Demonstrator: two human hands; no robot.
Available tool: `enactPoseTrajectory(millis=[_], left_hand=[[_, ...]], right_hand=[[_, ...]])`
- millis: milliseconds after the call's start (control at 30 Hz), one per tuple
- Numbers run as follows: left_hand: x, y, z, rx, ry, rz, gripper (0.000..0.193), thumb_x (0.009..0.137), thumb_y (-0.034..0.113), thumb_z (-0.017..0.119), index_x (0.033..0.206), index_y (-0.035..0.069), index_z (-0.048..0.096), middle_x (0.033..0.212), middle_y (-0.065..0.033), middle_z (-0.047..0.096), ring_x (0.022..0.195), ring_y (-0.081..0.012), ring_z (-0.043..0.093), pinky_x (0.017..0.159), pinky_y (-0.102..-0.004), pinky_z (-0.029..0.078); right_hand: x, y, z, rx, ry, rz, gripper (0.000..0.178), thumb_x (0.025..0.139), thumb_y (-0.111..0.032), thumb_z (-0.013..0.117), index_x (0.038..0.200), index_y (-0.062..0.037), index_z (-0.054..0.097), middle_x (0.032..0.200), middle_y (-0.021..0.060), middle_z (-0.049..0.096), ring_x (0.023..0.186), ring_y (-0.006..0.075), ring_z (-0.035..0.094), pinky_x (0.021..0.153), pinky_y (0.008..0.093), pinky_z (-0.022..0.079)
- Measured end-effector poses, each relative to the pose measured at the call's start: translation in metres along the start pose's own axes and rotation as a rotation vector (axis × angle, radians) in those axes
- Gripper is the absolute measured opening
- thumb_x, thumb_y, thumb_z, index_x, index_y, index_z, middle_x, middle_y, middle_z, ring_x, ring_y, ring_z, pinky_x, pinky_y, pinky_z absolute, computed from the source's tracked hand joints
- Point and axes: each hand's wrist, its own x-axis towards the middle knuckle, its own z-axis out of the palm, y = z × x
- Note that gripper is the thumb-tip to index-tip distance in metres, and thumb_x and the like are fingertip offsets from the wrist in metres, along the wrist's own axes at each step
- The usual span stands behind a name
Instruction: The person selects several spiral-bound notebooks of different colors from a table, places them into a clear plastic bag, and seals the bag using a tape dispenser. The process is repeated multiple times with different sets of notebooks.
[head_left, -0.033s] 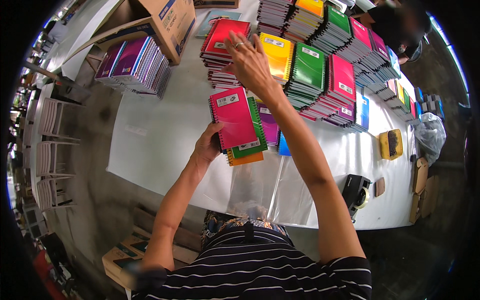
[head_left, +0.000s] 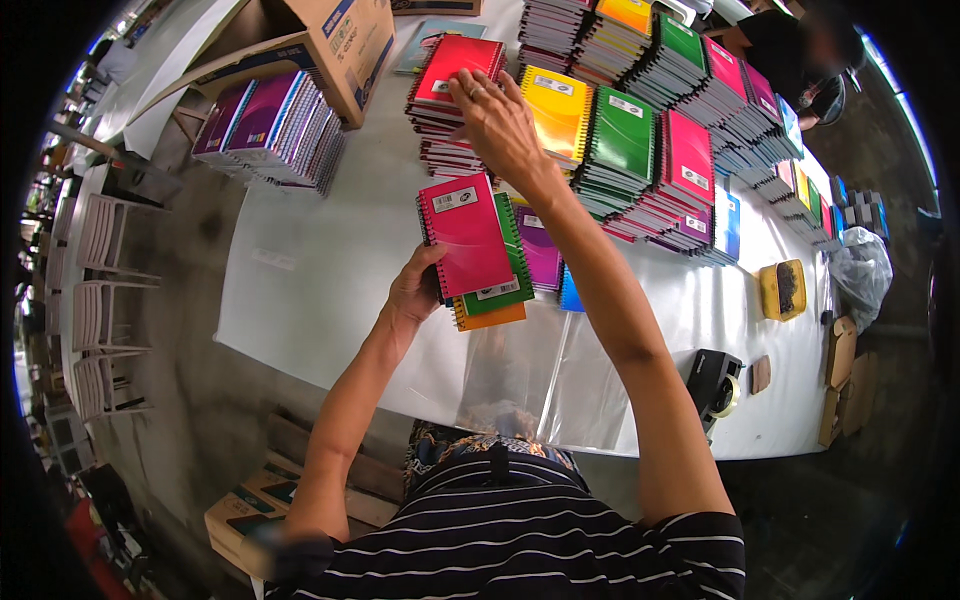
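Note:
My left hand (head_left: 414, 285) is closed on the left edge of a fanned handful of spiral notebooks, its thumb on the front. On top is a pink notebook (head_left: 467, 240), with a green notebook (head_left: 515, 255) and an orange notebook (head_left: 495, 318) showing beneath. Farther off, my right hand (head_left: 500, 125) is over the lower right part of a red notebook (head_left: 455, 65) that tops a stack. Its fingers are stretched out, and I see nothing held in them. Beside that stack stand piles topped by a yellow notebook (head_left: 555, 110), a green one and a pink one.
Purple notebooks (head_left: 270, 125) are stacked at the left by an open cardboard box (head_left: 340, 50). A black tape dispenser (head_left: 713, 385) and a yellow tub (head_left: 783, 290) are on the white table (head_left: 300, 290) at right. Clear plastic (head_left: 510, 385) lies near me. Someone is at the far right.
My right hand's fingers have shifted slightly down over the red notebook. The left hand keeps hold of the notebooks, almost unmoved.

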Motion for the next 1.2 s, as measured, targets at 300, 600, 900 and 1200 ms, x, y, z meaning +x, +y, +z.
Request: enactPoseTrajectory(millis=[300, 600, 900, 1200], left_hand=[[0.010, -0.002, -0.038, -0.179, 0.032, -0.069, 0.055, 0.080, 0.034, 0.075, 0.121, 0.002, 0.056, 0.112, -0.0104, 0.065, 0.102, -0.0216, 0.064, 0.092, -0.0361, 0.052], [0.021, -0.011, -0.025, -0.133, -0.069, -0.114, 0.063, 0.081, 0.039, 0.075, 0.126, 0.001, 0.053, 0.116, -0.0108, 0.064, 0.104, -0.0216, 0.063, 0.094, -0.0353, 0.050], [0.007, -0.037, -0.020, -0.097, -0.206, -0.187, 0.068, 0.084, 0.043, 0.069, 0.130, -0.002, 0.049, 0.122, -0.0157, 0.061, 0.108, -0.0258, 0.062, 0.096, -0.0385, 0.050], [0.002, -0.080, -0.032, -0.131, -0.162, -0.170, 0.059, 0.085, 0.035, 0.069, 0.126, -0.003, 0.051, 0.118, -0.0133, 0.063, 0.106, -0.0226, 0.063, 0.092, -0.0365, 0.052]], right_hand=[[0.003, -0.001, -0.029, 0.130, 0.020, -0.086, 0.039, 0.080, -0.015, 0.068, 0.118, -0.0100, 0.065, 0.124, 0.0100, 0.064, 0.120, 0.0280, 0.057, 0.102, 0.0416, 0.045], [-0.007, -0.002, -0.046, 0.116, -0.026, -0.126, 0.039, 0.077, -0.003, 0.060, 0.116, -0.0009, 0.065, 0.121, 0.0175, 0.064, 0.118, 0.0327, 0.058, 0.102, 0.0406, 0.046], [-0.177, -0.075, -0.134, 0.283, -0.272, -0.064, 0.026, 0.076, -0.004, 0.066, 0.102, -0.0058, 0.070, 0.113, 0.0112, 0.067, 0.109, 0.0258, 0.063, 0.093, 0.0394, 0.050], [-0.295, 0.015, -0.052, 0.002, -0.152, 1.150, 0.046, 0.074, -0.031, 0.081, 0.107, -0.0056, 0.061, 0.107, 0.0132, 0.060, 0.101, 0.0315, 0.056, 0.083, 0.0424, 0.045]])
